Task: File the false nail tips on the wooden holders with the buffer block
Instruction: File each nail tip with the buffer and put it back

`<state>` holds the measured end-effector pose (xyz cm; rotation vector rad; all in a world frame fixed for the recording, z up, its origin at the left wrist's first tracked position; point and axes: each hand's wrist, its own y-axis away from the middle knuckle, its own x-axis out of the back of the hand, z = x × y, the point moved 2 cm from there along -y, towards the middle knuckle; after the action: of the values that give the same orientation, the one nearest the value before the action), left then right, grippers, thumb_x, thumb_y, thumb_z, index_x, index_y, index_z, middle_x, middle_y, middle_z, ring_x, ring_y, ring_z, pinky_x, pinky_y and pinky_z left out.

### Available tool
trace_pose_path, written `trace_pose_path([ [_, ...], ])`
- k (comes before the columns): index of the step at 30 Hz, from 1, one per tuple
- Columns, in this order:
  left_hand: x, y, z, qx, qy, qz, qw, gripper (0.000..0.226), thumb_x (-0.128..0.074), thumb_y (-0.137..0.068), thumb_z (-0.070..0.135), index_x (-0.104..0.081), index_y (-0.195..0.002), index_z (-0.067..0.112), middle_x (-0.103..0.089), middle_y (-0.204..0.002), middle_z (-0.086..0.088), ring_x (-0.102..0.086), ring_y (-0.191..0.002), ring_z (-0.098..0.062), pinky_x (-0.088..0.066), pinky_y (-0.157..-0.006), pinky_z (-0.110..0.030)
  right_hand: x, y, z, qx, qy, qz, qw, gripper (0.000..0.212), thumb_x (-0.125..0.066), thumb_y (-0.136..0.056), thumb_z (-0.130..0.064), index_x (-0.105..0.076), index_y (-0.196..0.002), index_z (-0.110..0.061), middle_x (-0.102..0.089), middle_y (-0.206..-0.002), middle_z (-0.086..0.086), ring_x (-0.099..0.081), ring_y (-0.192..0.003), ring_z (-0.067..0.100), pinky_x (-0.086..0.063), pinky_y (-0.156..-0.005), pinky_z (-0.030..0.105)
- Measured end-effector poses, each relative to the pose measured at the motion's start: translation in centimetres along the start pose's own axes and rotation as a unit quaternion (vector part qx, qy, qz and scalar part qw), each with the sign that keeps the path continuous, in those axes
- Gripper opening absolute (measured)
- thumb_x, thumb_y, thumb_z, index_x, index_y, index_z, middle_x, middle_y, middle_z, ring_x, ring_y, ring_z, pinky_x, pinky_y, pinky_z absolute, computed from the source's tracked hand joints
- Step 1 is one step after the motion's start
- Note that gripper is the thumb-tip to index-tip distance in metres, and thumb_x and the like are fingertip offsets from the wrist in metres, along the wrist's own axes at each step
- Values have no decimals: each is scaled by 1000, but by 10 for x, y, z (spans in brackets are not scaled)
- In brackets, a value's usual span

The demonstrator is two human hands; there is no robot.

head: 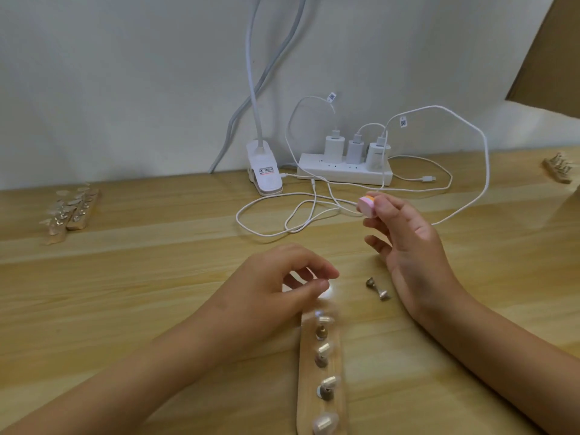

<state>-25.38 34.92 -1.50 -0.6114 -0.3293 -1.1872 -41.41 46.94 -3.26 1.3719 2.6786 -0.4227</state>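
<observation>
A wooden holder (pixel 337 365) lies lengthwise in front of me, with several clear false nail tips (pixel 324 348) standing on small metal pegs. My left hand (pixel 276 284) hovers over its far end with fingers curled, thumb and fingertips close around a blurred pale tip (pixel 326 291). My right hand (pixel 405 243) is raised to the right and pinches a small pink and orange buffer block (pixel 366 205) between thumb and fingers. Two loose metal pegs (pixel 378 288) lie on the table between my hands.
More wooden holders with nail tips (pixel 70 211) lie at the far left, and another holder (pixel 560 169) at the far right edge. A white power strip (pixel 345 171) with chargers, looping white cables (pixel 301 211) and a white clip lamp base (pixel 265 172) stand by the wall.
</observation>
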Motion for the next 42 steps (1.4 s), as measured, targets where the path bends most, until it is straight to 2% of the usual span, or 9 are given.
trace_pose_path([
  [5, -19, -38, 17, -84, -198, -118, 969, 24, -64, -91, 19, -67, -112, 30, -60, -109, 14, -54, -96, 0, -47, -82, -16, 12, -9, 0, -1, -45, 89, 995, 14, -61, -94, -38, -68, -95, -27, -69, -88, -17, -59, -83, 0, -43, -80, 26],
  [9, -44, -65, 21, -99, -267, -189, 940, 22, -61, -92, 22, -70, -112, 26, -59, -110, 4, -54, -100, -11, -46, -86, -34, 17, -14, -6, 45, -7, 93, 995, 9, -64, -94, -35, -66, -99, -29, -70, -91, -18, -59, -83, -3, -43, -77, 22],
  [14, -38, -65, 13, -83, -217, -124, 965, 12, -66, -90, 24, -72, -100, 25, -67, -96, 10, -56, -83, -1, -48, -78, -24, 19, -16, -3, 45, 5, 84, 995, 9, -63, -94, -35, -66, -99, -29, -72, -93, -17, -59, -82, -4, -44, -75, 22],
  [17, -16, -38, 0, -5, -28, -22, 999, 10, -74, -85, 18, -73, -90, 26, -74, -87, 11, -67, -79, 1, -50, -74, -13, 19, -16, -2, 34, 5, 80, 996, 9, -61, -94, -34, -67, -99, -29, -71, -92, -18, -59, -82, -4, -44, -77, 23],
  [20, 2, -5, -12, 56, 118, 19, 991, 9, -77, -81, 20, -74, -88, 25, -76, -91, 6, -72, -87, -11, -55, -80, -22, 15, -14, -3, 28, 13, 66, 997, 15, -65, -89, -40, -69, -99, -29, -70, -90, -19, -60, -83, -4, -44, -79, 25],
  [23, 4, 14, -15, 81, 104, 28, 991, 10, -79, -76, 32, -74, -85, 31, -72, -100, 11, -72, -87, -19, -56, -82, -31, 10, -10, -6, 25, 30, 41, 998, 35, -70, -75, -52, -68, -102, -29, -69, -88, -19, -60, -84, -4, -45, -79, 25],
  [28, -4, 16, -17, 80, 45, 35, 995, 15, -83, -74, 27, -76, -82, 37, -63, -103, 24, -61, -104, -10, -50, -90, -37, 4, -5, -7, 21, 47, 8, 999, 37, -72, -70, -50, -70, -102, -30, -70, -93, -14, -60, -85, -1, -46, -79, 26],
  [36, -6, 17, -15, 69, -44, 27, 996, 11, -79, -76, 29, -77, -86, 35, -60, -102, 27, -50, -108, 0, -35, -87, -11, 0, -3, -8, 16, 57, -11, 998, 33, -68, -75, -47, -70, -103, -29, -71, -92, -13, -61, -83, 1, -46, -78, 27],
  [42, -4, 32, -13, 51, -73, 20, 996, 17, -67, -71, 45, -69, -88, 41, -58, -97, 24, -46, -102, 4, -32, -78, -5, -1, -2, -9, 4, 50, -26, 998, 62, -72, -62, -70, -72, -109, -29, -70, -94, -12, -59, -81, -1, -47, -75, 21],
])
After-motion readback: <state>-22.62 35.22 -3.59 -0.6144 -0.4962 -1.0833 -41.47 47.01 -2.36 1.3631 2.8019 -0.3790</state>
